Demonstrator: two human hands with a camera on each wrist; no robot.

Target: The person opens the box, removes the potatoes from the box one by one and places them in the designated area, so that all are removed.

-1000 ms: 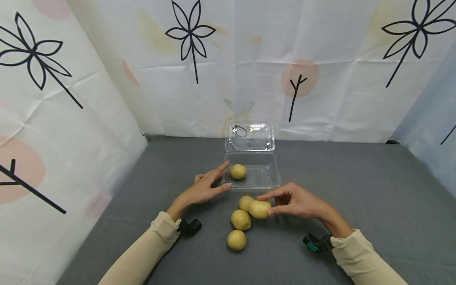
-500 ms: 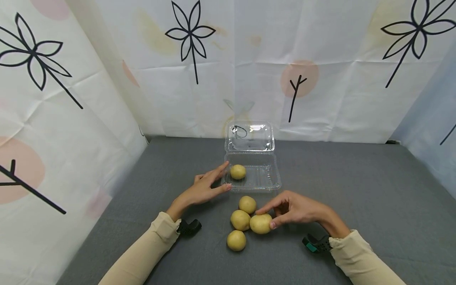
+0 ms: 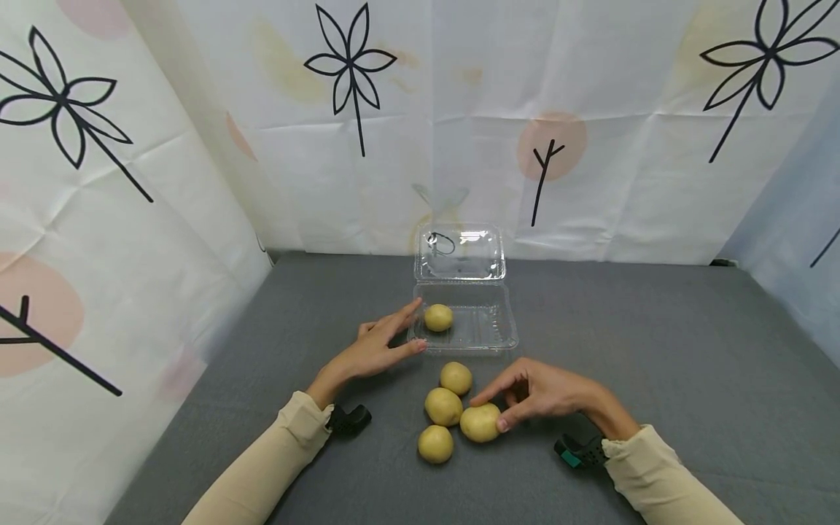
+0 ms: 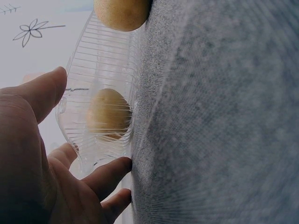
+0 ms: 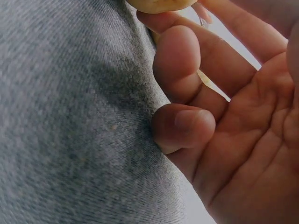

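With thumb and index finger my right hand [image 3: 551,390] pinches a yellow potato [image 3: 480,424] low over the table; only a sliver of it shows at the top of the right wrist view. Just left of it stand three more potatoes in a rough line: a back one [image 3: 456,378], a middle one [image 3: 443,405] and a front one [image 3: 435,444]. My left hand [image 3: 377,348], fingers spread, touches the left side of a clear plastic clamshell box [image 3: 485,324]. One potato [image 3: 438,318] sits inside, at the box's left.
The box's clear lid [image 3: 459,251] stands raised at the back. A grey cloth [image 3: 623,321] covers the table, and a patterned white curtain [image 3: 459,146] hangs behind it. Each wrist wears a black band, one of them a left wristband [image 3: 350,419].
My right hand has drawn its potato toward me, from beside the back potato to beside the middle one. The left hand and the box have stayed in place.
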